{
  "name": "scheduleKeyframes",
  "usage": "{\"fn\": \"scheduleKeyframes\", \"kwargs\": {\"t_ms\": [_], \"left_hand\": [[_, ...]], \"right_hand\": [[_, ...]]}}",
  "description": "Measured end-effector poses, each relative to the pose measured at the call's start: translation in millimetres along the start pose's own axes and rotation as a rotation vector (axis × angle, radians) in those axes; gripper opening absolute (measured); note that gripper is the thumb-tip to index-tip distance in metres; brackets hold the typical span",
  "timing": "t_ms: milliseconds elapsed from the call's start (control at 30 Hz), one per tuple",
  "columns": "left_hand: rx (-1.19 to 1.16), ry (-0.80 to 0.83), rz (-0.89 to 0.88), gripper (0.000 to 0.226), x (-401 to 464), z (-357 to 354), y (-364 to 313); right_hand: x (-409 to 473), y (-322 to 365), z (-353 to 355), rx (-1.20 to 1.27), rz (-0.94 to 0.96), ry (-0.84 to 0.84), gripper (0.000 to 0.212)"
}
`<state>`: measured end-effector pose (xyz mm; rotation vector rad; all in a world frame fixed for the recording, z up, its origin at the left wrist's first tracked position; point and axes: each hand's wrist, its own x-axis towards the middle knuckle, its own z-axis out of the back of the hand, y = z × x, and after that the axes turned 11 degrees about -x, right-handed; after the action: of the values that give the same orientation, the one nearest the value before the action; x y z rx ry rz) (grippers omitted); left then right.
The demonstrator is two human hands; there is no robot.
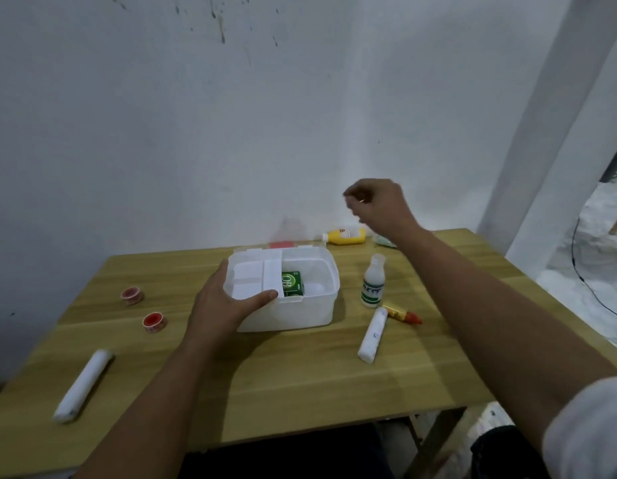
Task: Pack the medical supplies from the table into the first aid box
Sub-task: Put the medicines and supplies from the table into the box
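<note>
The white first aid box (302,314) stands open mid-table, with a divided white tray (252,280) in its left half and a green carton (292,283) in the right half. My left hand (224,304) grips the box's front-left corner, thumb over the rim. My right hand (376,203) hovers in the air behind and right of the box, fingers curled and blurred; whether it holds anything is unclear. On the table lie a white bottle with a green label (373,283), a yellow bottle (345,236), two white bandage rolls (372,335) (83,387), two red tape rolls (132,294) (154,321) and a yellow-red tube (402,312).
The wooden table (300,382) stands against a white wall. A faint clear lid with a red part (283,244) rises behind the box. A pale green item (383,240) lies partly hidden behind my right forearm. A white pillar and a cable are at right.
</note>
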<state>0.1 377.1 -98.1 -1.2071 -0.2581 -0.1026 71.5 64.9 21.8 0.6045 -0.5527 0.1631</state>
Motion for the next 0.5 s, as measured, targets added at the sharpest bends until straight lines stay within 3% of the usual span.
{"fn": "scheduleKeyframes", "kwargs": {"t_ms": [67,133,267,333,500], "left_hand": [[-0.007,-0.011,0.007,0.105,1.7,-2.0,0.0],[0.005,-0.014,0.028,0.112,3.8,-3.6,0.2],[0.012,-0.015,0.047,0.119,6.1,-3.5,3.8],[0.001,-0.024,0.053,0.119,5.7,-3.7,4.0],[-0.027,-0.011,0.024,0.102,5.2,-5.0,-0.1]], "right_hand": [[5.8,-40.7,25.5,-0.102,-0.172,-0.143,0.018],[2.9,-90.5,42.2,-0.313,-0.323,-0.085,0.025],[-28.4,-173.9,48.3,-0.687,-0.600,0.385,0.038],[-50.0,-192.5,44.5,-0.741,-0.693,0.556,0.039],[-69.1,-210.2,42.8,-0.749,-0.685,0.479,0.044]]}}
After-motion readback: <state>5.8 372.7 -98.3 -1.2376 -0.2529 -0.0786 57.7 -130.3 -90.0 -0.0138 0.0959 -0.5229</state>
